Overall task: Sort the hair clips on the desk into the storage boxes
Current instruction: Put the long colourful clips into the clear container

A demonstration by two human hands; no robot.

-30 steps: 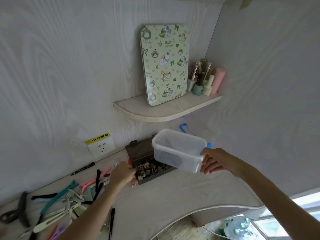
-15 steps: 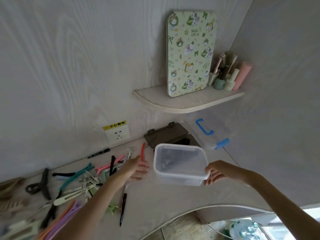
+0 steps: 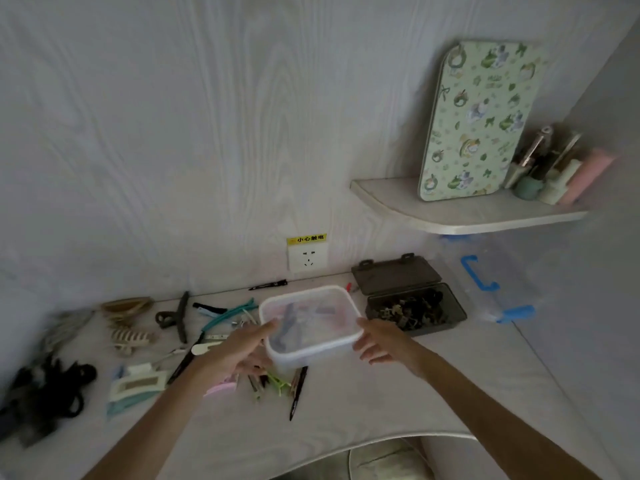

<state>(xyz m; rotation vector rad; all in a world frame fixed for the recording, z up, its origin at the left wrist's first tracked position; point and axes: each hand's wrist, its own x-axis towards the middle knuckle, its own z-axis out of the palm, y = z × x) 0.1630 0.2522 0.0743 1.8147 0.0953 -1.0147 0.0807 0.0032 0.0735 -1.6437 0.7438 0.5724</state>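
I hold a clear plastic storage box (image 3: 341, 336) low over the middle of the desk, and I cannot tell whether it touches the surface. My left hand (image 3: 235, 355) grips its left side with the thumb on the rim. My right hand (image 3: 382, 346) grips its right side. Hair clips lie to the left and under the box: a teal duckbill clip (image 3: 227, 311), a beige claw clip (image 3: 131, 337), a white and teal clip (image 3: 136, 388), a small green clip (image 3: 278, 382). A dark open storage box (image 3: 415, 308) holding several small clips stands to the right.
Black hair ties (image 3: 45, 386) are heaped at the far left. A clear lid with blue latches (image 3: 495, 289) lies in the right corner. A corner shelf (image 3: 467, 214) with a patterned board (image 3: 481, 119) and bottles overhangs it. A wall socket (image 3: 307, 258) is behind. The desk's curved front edge (image 3: 381, 441) is near.
The clear box has come down and left from beside the dark box to above the clips. My left hand, earlier on the desk, now grips the box's left side. The view has turned left.
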